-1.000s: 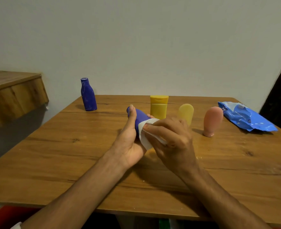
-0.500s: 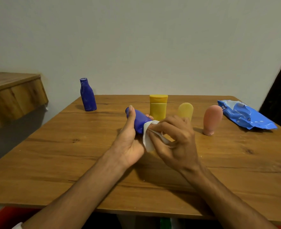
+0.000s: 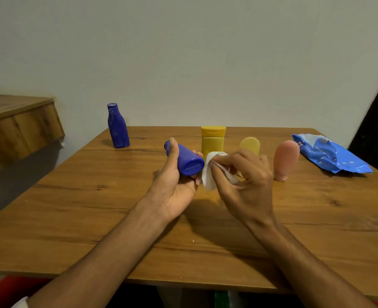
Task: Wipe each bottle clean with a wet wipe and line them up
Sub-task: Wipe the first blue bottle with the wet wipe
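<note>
1. The left grip (image 3: 174,185) is wrapped round a small blue plastic bottle (image 3: 187,160). The thumb is laid along its upper side and the fingers are curled beneath it.
2. The bottle is held tilted above the counter. Its flat round base is turned toward the camera and its far end points away.
3. The right grip (image 3: 243,185) is pinched on a crumpled white wet wipe (image 3: 210,174), which is caught between the thumb and the first fingers.
4. The wipe is held just beside the bottle's base, on its right. Whether the two touch cannot be told.
5. The step in hand is judged to be the wiping of this bottle, with the base as the likely next surface.
6. For the next move, the wipe would need to be pressed flat on the base and drawn across it while the bottle is steadied by the left grip. After that, the bottle would have to be stood upright in the line.
7. Just behind the hands, three containers are stood in a rough row on the wooden counter (image 3: 94,207):
   - a squarish yellow bottle with a flip cap (image 3: 213,141);
   - a pale yellow rounded bottle (image 3: 250,144), partly hidden by the right grip;
   - a pink rounded tube (image 3: 286,162), stood on its cap.
8. A tall dark blue bottle (image 3: 118,127) is stood well apart at the far left, and a blue wipe packet (image 3: 330,154) lies at the far right.
</note>
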Action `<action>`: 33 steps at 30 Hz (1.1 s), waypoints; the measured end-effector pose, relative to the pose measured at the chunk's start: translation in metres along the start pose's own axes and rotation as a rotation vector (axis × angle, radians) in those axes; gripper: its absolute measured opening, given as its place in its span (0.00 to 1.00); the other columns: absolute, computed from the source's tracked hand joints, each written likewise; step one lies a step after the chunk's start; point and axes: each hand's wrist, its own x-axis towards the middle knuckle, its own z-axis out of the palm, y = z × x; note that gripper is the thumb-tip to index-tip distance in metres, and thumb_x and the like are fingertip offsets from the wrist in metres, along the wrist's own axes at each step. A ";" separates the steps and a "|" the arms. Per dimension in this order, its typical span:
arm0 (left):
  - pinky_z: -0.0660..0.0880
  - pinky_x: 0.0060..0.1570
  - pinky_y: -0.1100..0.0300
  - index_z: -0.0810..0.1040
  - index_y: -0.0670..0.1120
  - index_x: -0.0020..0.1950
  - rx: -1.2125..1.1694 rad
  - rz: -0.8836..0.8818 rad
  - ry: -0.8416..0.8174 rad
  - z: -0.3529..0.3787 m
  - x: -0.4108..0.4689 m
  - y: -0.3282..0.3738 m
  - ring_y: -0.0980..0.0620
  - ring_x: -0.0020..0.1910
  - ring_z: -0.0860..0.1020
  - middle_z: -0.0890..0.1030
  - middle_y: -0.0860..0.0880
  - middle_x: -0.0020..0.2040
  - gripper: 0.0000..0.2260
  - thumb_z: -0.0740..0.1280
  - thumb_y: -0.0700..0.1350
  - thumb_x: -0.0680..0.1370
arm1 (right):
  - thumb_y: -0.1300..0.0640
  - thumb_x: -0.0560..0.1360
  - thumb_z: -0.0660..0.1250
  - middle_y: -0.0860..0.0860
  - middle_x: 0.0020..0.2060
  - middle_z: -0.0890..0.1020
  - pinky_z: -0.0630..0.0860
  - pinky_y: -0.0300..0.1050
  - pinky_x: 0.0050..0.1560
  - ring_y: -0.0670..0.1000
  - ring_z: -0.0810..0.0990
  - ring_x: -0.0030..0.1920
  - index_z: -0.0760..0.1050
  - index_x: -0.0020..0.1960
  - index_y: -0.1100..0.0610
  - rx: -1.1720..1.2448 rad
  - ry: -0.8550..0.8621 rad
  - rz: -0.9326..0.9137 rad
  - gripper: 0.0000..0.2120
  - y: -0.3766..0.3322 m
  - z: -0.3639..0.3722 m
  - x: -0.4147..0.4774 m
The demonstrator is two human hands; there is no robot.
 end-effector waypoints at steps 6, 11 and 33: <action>0.76 0.61 0.45 0.72 0.39 0.65 0.062 -0.076 -0.026 -0.003 -0.001 0.003 0.45 0.54 0.80 0.80 0.43 0.48 0.30 0.69 0.60 0.73 | 0.53 0.73 0.67 0.50 0.42 0.83 0.70 0.45 0.44 0.44 0.76 0.43 0.81 0.48 0.57 0.062 -0.046 -0.093 0.09 -0.007 0.003 -0.002; 0.80 0.51 0.48 0.72 0.41 0.67 0.067 -0.075 -0.007 -0.003 -0.001 0.004 0.46 0.44 0.81 0.81 0.43 0.45 0.31 0.70 0.60 0.72 | 0.52 0.73 0.68 0.53 0.45 0.82 0.67 0.43 0.47 0.47 0.76 0.46 0.82 0.48 0.58 0.051 -0.089 -0.146 0.11 -0.008 0.005 -0.004; 0.83 0.43 0.47 0.74 0.40 0.67 0.106 -0.113 -0.032 0.001 -0.004 0.002 0.44 0.46 0.82 0.81 0.41 0.48 0.32 0.69 0.61 0.73 | 0.55 0.74 0.70 0.57 0.49 0.82 0.79 0.53 0.43 0.54 0.81 0.49 0.82 0.54 0.61 0.122 -0.055 -0.197 0.12 -0.005 0.005 -0.004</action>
